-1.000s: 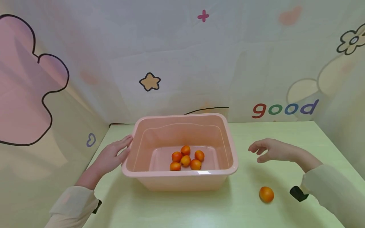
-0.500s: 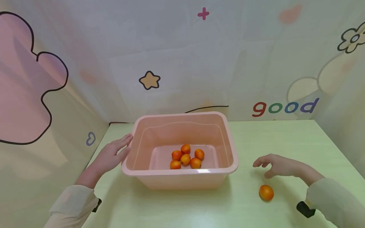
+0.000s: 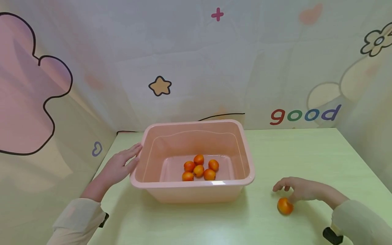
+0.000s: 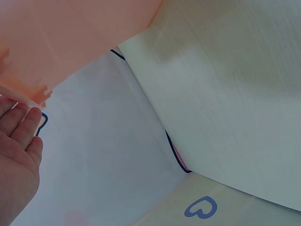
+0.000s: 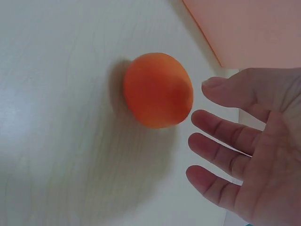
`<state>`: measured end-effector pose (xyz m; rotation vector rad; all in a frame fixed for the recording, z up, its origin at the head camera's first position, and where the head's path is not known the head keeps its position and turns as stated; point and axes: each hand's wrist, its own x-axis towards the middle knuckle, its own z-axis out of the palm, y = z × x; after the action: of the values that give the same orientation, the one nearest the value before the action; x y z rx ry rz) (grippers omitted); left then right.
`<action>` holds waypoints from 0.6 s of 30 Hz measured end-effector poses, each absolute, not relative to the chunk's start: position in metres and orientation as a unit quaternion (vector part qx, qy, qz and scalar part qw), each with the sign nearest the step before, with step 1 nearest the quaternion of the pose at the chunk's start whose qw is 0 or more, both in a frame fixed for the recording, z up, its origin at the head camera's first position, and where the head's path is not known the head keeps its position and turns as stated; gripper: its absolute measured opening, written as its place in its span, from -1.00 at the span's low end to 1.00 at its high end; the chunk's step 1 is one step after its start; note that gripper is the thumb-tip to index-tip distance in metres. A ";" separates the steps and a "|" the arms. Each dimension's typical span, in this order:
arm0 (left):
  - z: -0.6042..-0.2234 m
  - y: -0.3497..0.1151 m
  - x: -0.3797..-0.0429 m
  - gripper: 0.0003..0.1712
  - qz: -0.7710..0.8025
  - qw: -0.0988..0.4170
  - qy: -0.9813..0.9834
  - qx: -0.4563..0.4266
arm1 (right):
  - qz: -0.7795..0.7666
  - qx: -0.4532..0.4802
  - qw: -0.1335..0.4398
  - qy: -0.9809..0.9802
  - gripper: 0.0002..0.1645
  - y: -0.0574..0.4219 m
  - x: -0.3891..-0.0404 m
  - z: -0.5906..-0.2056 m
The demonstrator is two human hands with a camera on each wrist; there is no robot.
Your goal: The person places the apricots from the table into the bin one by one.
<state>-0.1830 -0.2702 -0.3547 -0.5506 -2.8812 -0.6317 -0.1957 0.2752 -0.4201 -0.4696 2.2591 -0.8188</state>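
Note:
A pink plastic basin (image 3: 196, 194) stands on the table, with several small orange fruits (image 3: 198, 170) grouped on its floor. My left hand (image 3: 117, 166) rests its straight fingers at the basin's left rim; in the left wrist view those fingertips meet the rim's underside. To the right of the basin lies a single round orange fruit (image 3: 284, 207) on the tabletop. Just over and behind it is my right hand (image 3: 306, 189), thumb close by the fruit. The right wrist view has the fruit (image 5: 157, 89) just beyond loosely bent, spread fingers, with nothing held.
The pale green table (image 3: 306, 149) runs back to a cloth backdrop (image 3: 199, 68) printed with a star, a flower and the word "good". Cloth also hangs along the left and right sides. A dark band (image 3: 332, 235) sits at the right sleeve.
My right hand has come down and toward me, from beside the basin to the lone fruit. The left hand has stayed at the rim, and the basin and fruits keep their places.

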 end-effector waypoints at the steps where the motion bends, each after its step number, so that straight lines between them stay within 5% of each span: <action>1: -0.354 -0.270 -0.183 -0.48 -0.210 0.069 -0.958 -0.182 | -0.315 -0.177 0.345 0.866 -0.49 0.275 -0.194 -0.421; 18: -0.353 -0.269 -0.182 -0.48 -0.211 0.066 -0.959 -0.178 | -0.313 -0.257 0.323 0.855 -0.62 0.274 -0.183 -0.435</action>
<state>-0.1818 -0.2687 -0.3530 -0.5373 -2.8928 -0.6358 -0.1834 0.2738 -0.4350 -0.6736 2.2448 -0.8205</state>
